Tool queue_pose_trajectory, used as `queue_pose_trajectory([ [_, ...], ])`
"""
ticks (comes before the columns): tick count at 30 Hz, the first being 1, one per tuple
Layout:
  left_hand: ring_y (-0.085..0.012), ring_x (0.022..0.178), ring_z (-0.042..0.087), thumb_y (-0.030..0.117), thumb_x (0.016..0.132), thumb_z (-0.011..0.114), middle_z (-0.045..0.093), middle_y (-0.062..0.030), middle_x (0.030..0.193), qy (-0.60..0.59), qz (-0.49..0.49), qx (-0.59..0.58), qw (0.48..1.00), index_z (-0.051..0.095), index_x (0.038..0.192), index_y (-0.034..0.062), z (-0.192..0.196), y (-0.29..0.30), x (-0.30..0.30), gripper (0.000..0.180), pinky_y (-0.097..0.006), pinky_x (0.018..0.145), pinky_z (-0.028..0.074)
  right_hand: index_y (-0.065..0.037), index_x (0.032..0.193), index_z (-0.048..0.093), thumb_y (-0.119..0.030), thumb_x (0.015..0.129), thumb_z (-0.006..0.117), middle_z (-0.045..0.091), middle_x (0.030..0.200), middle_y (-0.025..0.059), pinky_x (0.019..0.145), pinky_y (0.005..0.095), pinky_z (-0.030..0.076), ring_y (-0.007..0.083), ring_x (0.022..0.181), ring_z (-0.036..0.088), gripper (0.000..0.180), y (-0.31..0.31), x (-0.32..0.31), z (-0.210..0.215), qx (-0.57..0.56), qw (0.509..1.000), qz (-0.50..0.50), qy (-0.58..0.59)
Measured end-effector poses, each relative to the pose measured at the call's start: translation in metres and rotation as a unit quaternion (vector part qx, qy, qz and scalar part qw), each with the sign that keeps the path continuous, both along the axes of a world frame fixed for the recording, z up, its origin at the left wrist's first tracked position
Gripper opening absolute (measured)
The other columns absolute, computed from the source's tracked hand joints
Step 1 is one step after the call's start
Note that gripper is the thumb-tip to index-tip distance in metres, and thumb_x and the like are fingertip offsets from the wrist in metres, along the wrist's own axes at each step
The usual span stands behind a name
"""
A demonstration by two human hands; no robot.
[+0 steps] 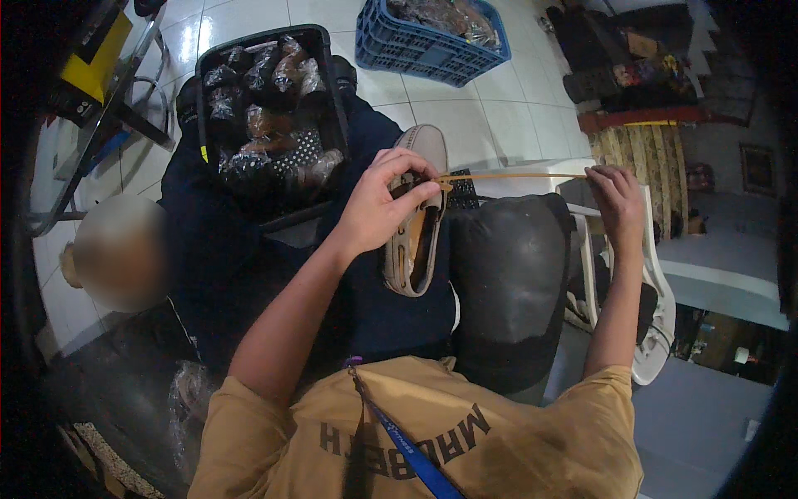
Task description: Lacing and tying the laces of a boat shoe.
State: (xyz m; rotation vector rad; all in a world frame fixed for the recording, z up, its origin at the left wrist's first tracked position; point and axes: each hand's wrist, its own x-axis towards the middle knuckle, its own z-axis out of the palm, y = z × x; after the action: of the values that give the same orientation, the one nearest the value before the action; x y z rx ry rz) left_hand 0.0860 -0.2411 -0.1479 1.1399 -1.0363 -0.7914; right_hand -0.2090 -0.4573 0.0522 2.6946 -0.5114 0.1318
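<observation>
My left hand [384, 200] grips the upper of a grey slip-on shoe [418, 249] that lies on my lap over dark blue trousers. A thin tan lace [515, 175] runs taut from the shoe to my right hand [615, 195], which pinches its far end. The shoe's tan lining faces up and its toe points away from me. My forearms come in from the lower edge over a mustard shirt.
A black crate [326, 75] of plastic-wrapped shoes sits past my left knee, and a blue crate [416, 51] stands further off on the white tiled floor. A black padded cushion [509, 283] rests by my right leg, on a white plastic chair [657, 283]. Another person sits at left.
</observation>
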Motion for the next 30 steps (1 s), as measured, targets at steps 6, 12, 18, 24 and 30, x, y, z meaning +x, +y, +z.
queue_pose_trajectory([
  [6, -0.023, 0.114, 0.058, 0.013, 0.093, 0.075, 0.067, -0.0071, 0.109, 0.015, -0.002, -0.005, 1.0, 0.071, 0.103, 0.0012, 0.002, -0.001, 0.0, 0.016, -0.036, 0.107, 0.04, -0.01, 0.117, 0.075, -0.006, 0.084, 0.077, 0.069, 0.104, 0.0081, 0.088, 0.0432, 0.054, 0.0304, 0.104, 0.065, 0.034, -0.013, -0.014, 0.002, 0.016, 0.999, -0.011, 0.051],
  [12, -0.0229, 0.115, 0.058, 0.012, 0.093, 0.075, 0.067, -0.007, 0.108, 0.005, 0.001, -0.001, 1.0, 0.071, 0.103, 0.0015, 0.002, 0.0, 0.0, 0.015, -0.037, 0.108, 0.04, -0.009, 0.117, 0.074, -0.004, 0.083, 0.077, 0.07, 0.104, 0.0078, 0.086, 0.0427, 0.055, 0.0291, 0.103, 0.066, 0.034, -0.019, -0.013, 0.007, -0.018, 0.999, -0.003, 0.031],
  [18, -0.0229, 0.114, 0.058, 0.011, 0.092, 0.075, 0.067, -0.0068, 0.11, 0.022, -0.007, 0.008, 1.0, 0.07, 0.103, 0.0013, 0.001, 0.0, -0.001, 0.015, -0.036, 0.107, 0.04, -0.009, 0.115, 0.075, 0.002, 0.083, 0.077, 0.072, 0.106, 0.0081, 0.085, 0.0413, 0.056, 0.0296, 0.1, 0.068, 0.034, -0.02, -0.011, 0.005, -0.054, 0.996, 0.033, -0.057],
  [24, -0.022, 0.113, 0.058, 0.009, 0.091, 0.076, 0.067, -0.0066, 0.108, 0.01, 0.002, -0.003, 1.0, 0.07, 0.103, 0.0014, -0.001, 0.0, -0.002, 0.015, -0.036, 0.106, 0.041, -0.009, 0.118, 0.077, 0.002, 0.084, 0.077, 0.073, 0.109, 0.0098, 0.084, 0.0408, 0.057, 0.0308, 0.1, 0.069, 0.035, -0.021, -0.014, 0.015, -0.088, 0.992, 0.014, -0.091],
  [30, -0.0222, 0.112, 0.058, 0.009, 0.09, 0.077, 0.067, -0.0065, 0.107, 0.003, 0.004, -0.006, 1.0, 0.07, 0.102, 0.0011, -0.001, 0.001, 0.0, 0.016, -0.036, 0.105, 0.041, -0.009, 0.117, 0.08, 0.008, 0.084, 0.077, 0.073, 0.113, 0.0101, 0.086, 0.0363, 0.059, 0.0252, 0.103, 0.07, 0.038, -0.013, -0.007, 0.015, -0.097, 0.983, -0.012, -0.156],
])
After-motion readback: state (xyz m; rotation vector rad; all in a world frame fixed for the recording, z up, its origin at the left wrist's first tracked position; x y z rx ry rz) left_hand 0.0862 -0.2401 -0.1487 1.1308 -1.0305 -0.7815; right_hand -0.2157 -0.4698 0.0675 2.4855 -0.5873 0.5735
